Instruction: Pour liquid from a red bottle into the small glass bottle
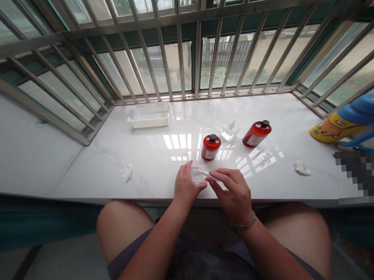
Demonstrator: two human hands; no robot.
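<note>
Just below the frame's centre, the left hand (184,184) is bracing a clear container (196,176) between thumb and fingers; the right hand (235,189) is pinching a slim white stick (204,172), which calls for a light, steady grip.

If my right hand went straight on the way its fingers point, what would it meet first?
Probably the small clear container by your left hand. The white stick in your right hand already points there; depth is unclear, so contact is uncertain.
</note>
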